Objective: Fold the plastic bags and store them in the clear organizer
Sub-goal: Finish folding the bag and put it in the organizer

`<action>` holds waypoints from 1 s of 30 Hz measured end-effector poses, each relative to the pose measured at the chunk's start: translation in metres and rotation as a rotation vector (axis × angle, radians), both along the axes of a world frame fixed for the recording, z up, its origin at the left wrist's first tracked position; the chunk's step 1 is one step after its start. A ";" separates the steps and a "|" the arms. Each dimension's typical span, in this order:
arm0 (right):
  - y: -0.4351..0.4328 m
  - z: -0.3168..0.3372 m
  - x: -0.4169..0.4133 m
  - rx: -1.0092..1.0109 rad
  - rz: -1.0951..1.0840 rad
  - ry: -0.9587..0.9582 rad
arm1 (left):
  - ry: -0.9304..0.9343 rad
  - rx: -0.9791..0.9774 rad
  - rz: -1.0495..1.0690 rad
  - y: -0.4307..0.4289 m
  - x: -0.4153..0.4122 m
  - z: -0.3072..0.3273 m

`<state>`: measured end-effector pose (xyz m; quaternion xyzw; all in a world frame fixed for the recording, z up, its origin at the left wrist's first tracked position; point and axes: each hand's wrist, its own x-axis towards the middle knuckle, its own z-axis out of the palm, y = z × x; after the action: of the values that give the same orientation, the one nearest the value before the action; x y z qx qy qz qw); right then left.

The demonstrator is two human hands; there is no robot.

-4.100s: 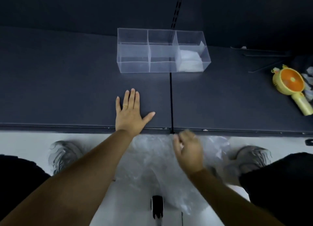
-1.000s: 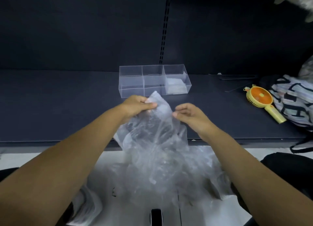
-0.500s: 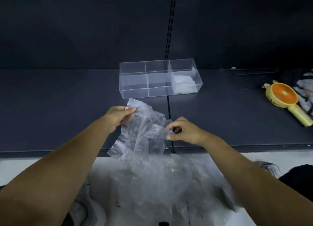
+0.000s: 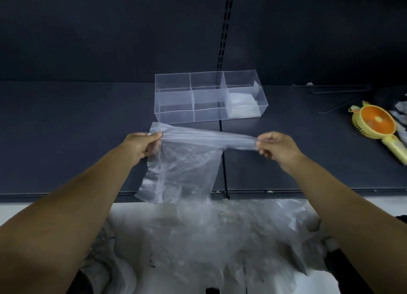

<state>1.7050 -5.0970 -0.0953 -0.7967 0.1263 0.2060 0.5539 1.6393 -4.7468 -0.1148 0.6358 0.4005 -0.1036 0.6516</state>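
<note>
Plastic bag (image 4: 182, 168) pulled taut betw. our hands.
L hand (image 4: 141, 147) & R hand (image 4: 277, 147) each pinch a top corner, well apart, near clear organizer (image 4: 209, 95) on shelf (image 4: 77, 139).

fan (image 4: 374, 125) cut off right; bag pile (image 4: 220, 238) blurred.

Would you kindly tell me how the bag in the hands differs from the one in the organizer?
The held bag is unfolded; the stored bag is folded flat. The held bag hangs stretched between the left hand and right hand; the stored bag lies in the right compartment of the organizer. Both are translucent plastic.
</note>
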 end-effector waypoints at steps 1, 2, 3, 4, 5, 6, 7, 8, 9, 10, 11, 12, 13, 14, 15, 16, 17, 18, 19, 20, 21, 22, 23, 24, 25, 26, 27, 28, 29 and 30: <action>0.002 0.000 0.006 -0.017 -0.087 -0.039 | -0.008 -0.014 0.012 -0.001 0.001 0.000; 0.004 0.001 0.011 -0.021 -0.179 -0.069 | -0.018 -0.027 0.033 -0.003 0.002 0.001; 0.006 0.002 0.015 -0.013 -0.271 -0.089 | -0.025 -0.040 0.058 -0.004 0.003 0.002; 0.007 0.002 0.017 0.004 -0.352 -0.102 | -0.028 -0.052 0.087 -0.005 0.003 0.003; 0.007 0.003 0.016 0.016 -0.400 -0.112 | -0.025 -0.056 0.112 -0.006 0.002 0.003; 0.008 0.004 0.010 0.010 -0.398 -0.113 | -0.011 -0.051 0.126 -0.005 -0.001 0.002; 0.008 0.004 0.002 -0.015 -0.339 -0.104 | 0.006 -0.039 0.124 -0.004 -0.005 0.001; 0.007 0.004 -0.009 -0.031 -0.243 -0.083 | 0.020 -0.032 0.109 -0.002 -0.011 0.000; 0.007 0.004 -0.024 -0.026 -0.136 -0.045 | 0.031 -0.031 0.088 -0.001 -0.018 -0.001; 0.005 0.004 -0.040 0.002 -0.030 0.017 | 0.043 -0.032 0.066 0.001 -0.026 -0.003; 0.004 0.004 -0.056 0.039 0.080 0.096 | 0.057 -0.027 0.045 0.003 -0.035 -0.005; 0.002 0.005 -0.072 0.061 0.196 0.177 | 0.078 -0.017 0.022 0.005 -0.044 -0.006; 0.001 0.004 -0.087 0.060 0.328 0.247 | 0.103 -0.005 0.000 0.007 -0.054 -0.007; 0.000 0.002 -0.100 0.042 0.459 0.299 | 0.132 0.005 -0.020 0.008 -0.064 -0.008; 0.001 0.000 -0.111 0.029 0.563 0.333 | 0.162 0.009 -0.040 0.008 -0.073 -0.008; 0.002 -0.001 -0.122 0.041 0.626 0.348 | 0.191 0.010 -0.060 0.007 -0.081 -0.008; 0.004 -0.003 -0.131 0.079 0.644 0.349 | 0.218 0.009 -0.085 0.006 -0.088 -0.006; 0.006 -0.004 -0.139 0.127 0.634 0.341 | 0.241 0.009 -0.113 0.003 -0.094 -0.005; 0.007 -0.005 -0.145 0.168 0.612 0.328 | 0.259 0.010 -0.137 0.000 -0.100 -0.004; 0.007 -0.006 -0.151 0.193 0.582 0.318 | 0.271 0.013 -0.154 -0.005 -0.105 -0.003; 0.008 -0.008 -0.155 0.195 0.555 0.309 | 0.280 0.019 -0.162 -0.010 -0.110 -0.002; 0.008 -0.009 -0.159 0.179 0.537 0.301 | 0.287 0.028 -0.164 -0.016 -0.114 -0.001; 0.009 -0.011 -0.162 0.150 0.534 0.287 | 0.291 0.039 -0.165 -0.020 -0.118 -0.001; 0.009 -0.013 -0.164 0.113 0.539 0.258 | 0.293 0.049 -0.161 -0.024 -0.122 -0.002; 0.007 -0.014 -0.165 0.076 0.539 0.213 | 0.288 0.054 -0.150 -0.028 -0.124 -0.003; 0.005 -0.016 -0.164 0.047 0.522 0.165 | 0.278 0.052 -0.131 -0.030 -0.127 -0.003; 0.001 -0.017 -0.161 0.024 0.482 0.121 | 0.265 0.049 -0.108 -0.032 -0.129 -0.004; -0.005 -0.017 -0.157 0.005 0.426 0.084 | 0.256 0.046 -0.082 -0.032 -0.130 -0.005; -0.013 -0.015 -0.152 -0.014 0.374 0.053 | 0.246 0.041 -0.052 -0.032 -0.132 -0.006; -0.020 -0.012 -0.146 -0.028 0.343 0.036 | 0.236 0.029 -0.024 -0.030 -0.134 -0.006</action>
<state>1.5594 -5.1170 -0.1076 -0.8105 0.0014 0.3099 0.4970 1.5056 -4.7771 -0.1204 0.6334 0.4683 -0.1795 0.5893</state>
